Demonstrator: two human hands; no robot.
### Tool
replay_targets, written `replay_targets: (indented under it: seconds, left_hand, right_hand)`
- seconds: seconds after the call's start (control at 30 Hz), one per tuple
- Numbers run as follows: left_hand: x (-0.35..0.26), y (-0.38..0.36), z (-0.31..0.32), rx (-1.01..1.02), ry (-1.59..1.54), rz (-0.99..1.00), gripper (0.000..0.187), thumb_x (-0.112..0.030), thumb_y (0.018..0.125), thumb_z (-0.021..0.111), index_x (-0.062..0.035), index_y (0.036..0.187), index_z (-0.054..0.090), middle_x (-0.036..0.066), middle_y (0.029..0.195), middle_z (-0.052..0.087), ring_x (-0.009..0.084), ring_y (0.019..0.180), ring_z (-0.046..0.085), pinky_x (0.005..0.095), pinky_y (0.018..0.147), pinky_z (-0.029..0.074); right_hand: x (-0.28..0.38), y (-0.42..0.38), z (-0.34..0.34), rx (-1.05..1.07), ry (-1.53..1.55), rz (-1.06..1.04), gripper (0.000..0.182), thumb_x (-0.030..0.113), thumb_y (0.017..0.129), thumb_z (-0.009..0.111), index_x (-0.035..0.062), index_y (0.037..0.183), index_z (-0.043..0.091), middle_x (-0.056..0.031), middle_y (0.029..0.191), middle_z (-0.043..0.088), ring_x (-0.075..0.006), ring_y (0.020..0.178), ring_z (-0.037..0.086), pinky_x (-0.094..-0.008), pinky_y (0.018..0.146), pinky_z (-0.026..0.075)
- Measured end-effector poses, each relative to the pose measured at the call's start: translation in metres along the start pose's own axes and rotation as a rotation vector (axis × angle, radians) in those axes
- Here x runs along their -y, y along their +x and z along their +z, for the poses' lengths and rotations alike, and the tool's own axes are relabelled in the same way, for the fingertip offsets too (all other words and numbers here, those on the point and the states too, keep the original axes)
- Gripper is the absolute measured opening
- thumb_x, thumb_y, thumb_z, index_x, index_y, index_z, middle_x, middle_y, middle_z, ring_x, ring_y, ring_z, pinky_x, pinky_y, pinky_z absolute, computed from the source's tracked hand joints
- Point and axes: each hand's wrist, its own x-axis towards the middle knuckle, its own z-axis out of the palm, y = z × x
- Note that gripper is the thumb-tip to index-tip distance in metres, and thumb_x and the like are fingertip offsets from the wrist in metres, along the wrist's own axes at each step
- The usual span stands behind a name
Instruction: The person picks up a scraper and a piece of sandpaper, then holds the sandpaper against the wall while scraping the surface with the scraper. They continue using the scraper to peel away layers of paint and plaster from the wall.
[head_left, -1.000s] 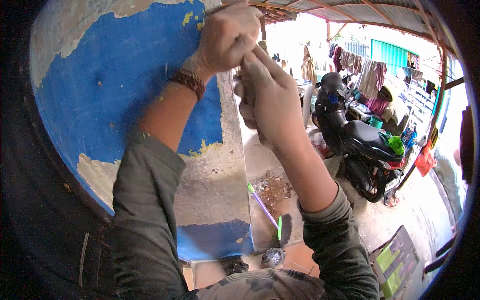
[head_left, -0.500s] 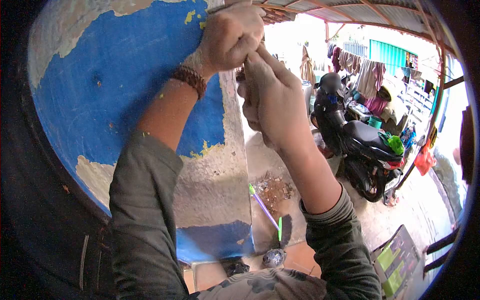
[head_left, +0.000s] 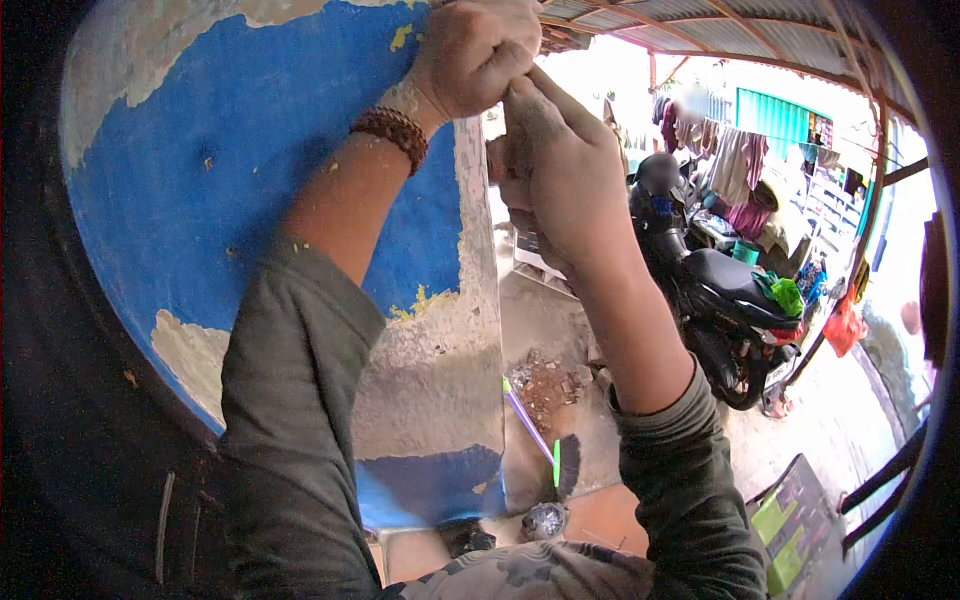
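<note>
A wall (head_left: 290, 170) with flaking blue paint and bare plaster patches stands in front of me. My left hand (head_left: 480, 58) is closed in a fist high up at the wall's right edge, a braided bracelet (head_left: 390, 138) on its wrist. Just below and to the right, my right hand (head_left: 568, 175) is closed too, its fingers curled and the thumb side touching the left hand. Whatever the two hands grip is hidden behind the fingers. Pale dust covers both hands, and paint flecks cling to the left forearm.
A broom (head_left: 530, 420) with a purple handle lies near a heap of rubble (head_left: 550, 390) below. A motorbike (head_left: 715, 285) stands to the right, laundry (head_left: 735, 160) hanging behind it. Down at the right is a dark and green board-like thing (head_left: 795, 520).
Both hands have shifted slightly right and up in view, still together at the wall's edge. The view itself has moved a little.
</note>
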Motion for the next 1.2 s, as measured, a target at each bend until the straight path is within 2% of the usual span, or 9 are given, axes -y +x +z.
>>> replay_targets:
  seconds: [0.27,0.4,0.63,0.77,0.87,1.0,1.07,1.13,1.2]
  left_hand:
    - [-0.003,-0.002,0.004,-0.005,0.013,0.052,0.039,-0.037,0.084,0.047,-0.0008,0.074,0.058,0.018,0.091,0.065,0.0367,0.09,0.062,0.0425,0.086,0.047]
    - [-0.027,-0.006,0.009,-0.031,0.037,-0.013,0.037,-0.027,0.084,0.046,-0.0017,0.056,0.046,0.014,0.059,0.049,0.0315,0.061,0.05,0.0423,0.062,0.042]
    - [-0.2,-0.164,0.079,0.373,-0.026,-0.263,0.032,-0.024,0.076,0.057,0.0044,0.088,0.064,0.025,0.123,0.054,0.0446,0.124,0.044,0.0566,0.108,0.03]
    - [-0.326,-0.23,0.082,0.264,-0.336,-0.657,0.027,-0.015,0.084,0.051,0.0022,0.102,0.061,0.023,0.124,0.054,0.0401,0.124,0.046,0.0548,0.108,0.03]
    - [-0.416,-0.3,0.057,0.06,-0.223,-1.082,0.021,-0.013,0.088,0.048,-0.001,0.099,0.061,0.02,0.111,0.063,0.0358,0.107,0.06,0.0478,0.095,0.046]
    - [-0.607,-0.527,-0.01,-0.695,-1.019,-2.864,0.031,-0.039,0.088,0.057,-0.0103,0.099,0.063,0.005,0.078,0.06,0.0188,0.07,0.06,0.0328,0.064,0.052]
    - [-0.712,-0.584,-0.072,-0.25,-0.933,-3.067,0.034,-0.04,0.087,0.058,-0.0091,0.099,0.063,0.006,0.083,0.061,0.0195,0.075,0.06,0.0327,0.067,0.051]
    - [-0.783,-0.595,-0.12,1.132,-0.307,-2.518,0.036,-0.041,0.085,0.059,-0.0079,0.1,0.062,0.007,0.087,0.062,0.0203,0.08,0.059,0.0327,0.07,0.051]
    - [-0.813,-0.58,-0.14,1.415,-0.015,-2.258,0.039,-0.042,0.084,0.06,-0.0067,0.101,0.062,0.008,0.092,0.063,0.0211,0.085,0.059,0.0326,0.073,0.05]
  right_hand:
    - [-0.003,-0.001,-0.001,-0.004,-0.06,-0.005,0.031,0.027,0.096,0.047,0.0069,0.118,0.057,-0.0001,0.063,0.049,-0.0043,0.039,0.034,-0.0207,0.035,0.024]
    - [-0.021,-0.004,-0.013,0.021,0.188,0.155,0.034,0.028,0.095,0.047,0.0047,0.117,0.058,-0.0012,0.061,0.05,-0.0095,0.041,0.045,-0.0242,0.036,0.031]
    - [-0.119,-0.202,-0.066,0.069,0.188,0.518,0.032,0.031,0.093,0.053,0.0028,0.109,0.05,-0.0009,0.073,0.05,-0.0085,0.056,0.048,-0.0229,0.048,0.039]
    - [-0.158,-0.306,-0.095,0.021,0.505,0.962,0.031,0.013,0.093,0.052,0.0041,0.122,0.042,-0.0019,0.071,0.046,-0.0109,0.05,0.046,-0.0243,0.04,0.035]
    - [-0.17,-0.342,-0.117,0.144,0.102,0.997,0.044,0.014,0.089,0.065,-0.0004,0.127,0.048,-0.0054,0.1,0.061,-0.0111,0.087,0.056,-0.0254,0.076,0.047]
    - [-0.183,-0.36,-0.127,0.163,-0.091,0.9,0.042,0.012,0.087,0.066,-0.0043,0.123,0.051,-0.0079,0.113,0.06,-0.0112,0.106,0.052,-0.0265,0.092,0.041]
    - [-0.166,-0.335,-0.109,0.186,-0.11,0.883,0.046,0.013,0.088,0.066,-0.0025,0.127,0.048,-0.0083,0.114,0.06,-0.012,0.108,0.051,-0.0264,0.094,0.041]
    - [-0.152,-0.317,-0.098,0.095,0.062,0.91,0.05,0.014,0.09,0.063,0.0012,0.134,0.043,-0.0043,0.103,0.06,-0.0097,0.09,0.056,-0.0234,0.078,0.046]
    - [-0.134,-0.302,-0.092,0.104,0.405,0.95,0.053,0.014,0.092,0.059,0.0036,0.139,0.037,0.0008,0.087,0.055,-0.0053,0.067,0.049,-0.0193,0.057,0.039]
